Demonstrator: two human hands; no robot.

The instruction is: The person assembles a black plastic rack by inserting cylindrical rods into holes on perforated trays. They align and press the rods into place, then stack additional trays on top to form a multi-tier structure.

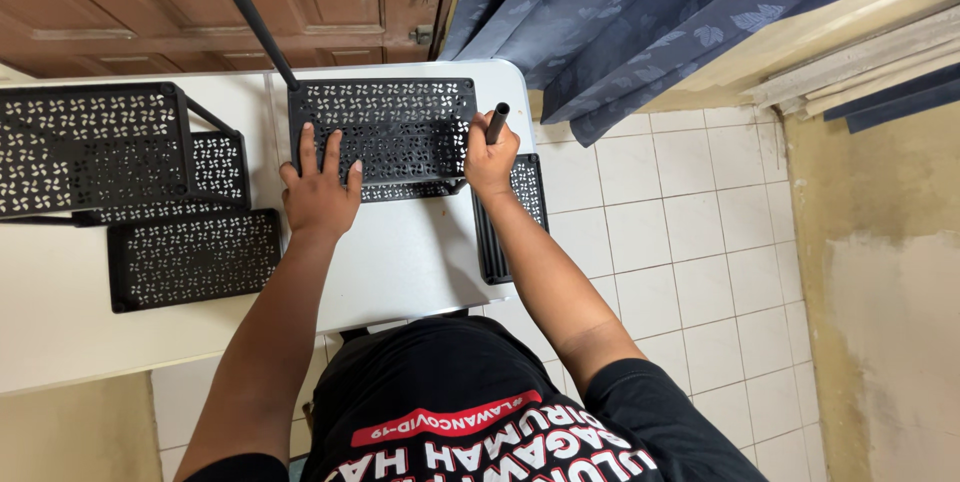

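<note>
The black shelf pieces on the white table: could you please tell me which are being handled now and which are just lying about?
In hand:
- perforated shelf panel under the left hand
- black tube gripped by the right hand
- second tube standing in the panel's corner

Lying about:
- assembled shelves
- loose panel
- panel at the table edge

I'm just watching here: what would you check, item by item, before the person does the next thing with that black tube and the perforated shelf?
1. Left hand lies flat on the perforated shelf, pinning it: ok.
2. Right hand grips the black tube at the shelf's right corner: ok.
3. Tube seated fully in the corner socket: cannot tell, the hand hides the joint.
4. Second tube stands at the shelf's far left corner: ok, though it leans.
5. Shelf rests wholly on the white table: ok.
6. Another shelf panel overhangs the table's right edge: not ok, it may slip.
</note>
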